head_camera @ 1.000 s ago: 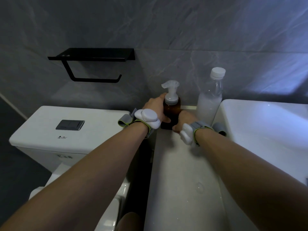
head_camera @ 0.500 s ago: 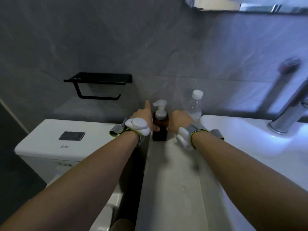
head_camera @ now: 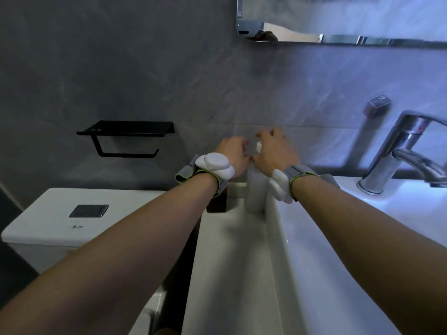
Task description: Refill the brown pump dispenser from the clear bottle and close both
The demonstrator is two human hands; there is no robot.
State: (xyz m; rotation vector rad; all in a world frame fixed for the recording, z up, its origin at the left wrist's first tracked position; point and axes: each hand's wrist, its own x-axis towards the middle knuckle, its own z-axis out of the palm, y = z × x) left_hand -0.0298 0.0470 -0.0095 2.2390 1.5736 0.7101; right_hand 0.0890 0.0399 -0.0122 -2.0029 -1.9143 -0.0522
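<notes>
Fingers (head_camera: pixel 262 135) of both hands curl around bottle (head_camera: pixel 255 197).

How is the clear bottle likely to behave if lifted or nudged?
The clear bottle looks tall and narrow, so probably tippy. Its whitish fill suggests some weight. The smooth wall may be slippery. The right hand hides its top.

A grey marbled wall (head_camera: pixel 145 68) fills the background. On it, at the left, hangs a black paper holder (head_camera: pixel 125 137) with a flat shelf on top and an empty bar below. Beneath it sits a white toilet cistern (head_camera: pixel 48 221) with a dark flush plate (head_camera: pixel 89 211) in its lid. To the right lies a white basin (head_camera: pixel 399 213) with a chrome tap (head_camera: pixel 396 151) at its back rim. A mirror's lower edge (head_camera: pixel 338 38) shows at the top right. A pale tabletop (head_camera: pixel 232 274) runs between cistern and basin.
</notes>
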